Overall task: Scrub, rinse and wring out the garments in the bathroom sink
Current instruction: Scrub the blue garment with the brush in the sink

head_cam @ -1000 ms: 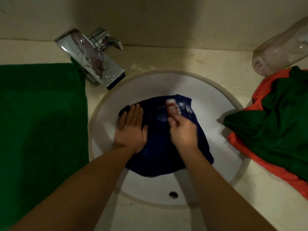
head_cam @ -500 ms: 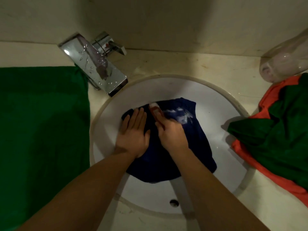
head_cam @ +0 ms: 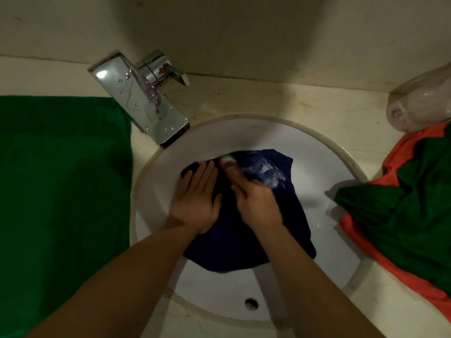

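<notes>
Beneath both palms, bunched in the white sink basin (head_cam: 317, 172): navy garment (head_cam: 244, 242); pressing down on its left part with left hand (head_cam: 197, 201), fingers straight and close together, palm flat; gripping a small red-and-white object (head_cam: 228, 163) with right hand (head_cam: 256, 206), fingers curled round it, too blurred to name; far end of that object on the cloth just beside the left fingertips; white suds (head_cam: 266, 172) on the fabric just right of that grip; beyond and left of the hands, chrome faucet (head_cam: 139, 101) beaded with droplets; well left of the grip, green cloth (head_cam: 61, 191) spread on the counter; right of the grip, heaped green garment (head_cam: 402, 215) over orange garment (head_cam: 395, 157) at the basin's rim; beyond that heap, clear plastic bottle (head_cam: 419, 103) on its side.
</notes>
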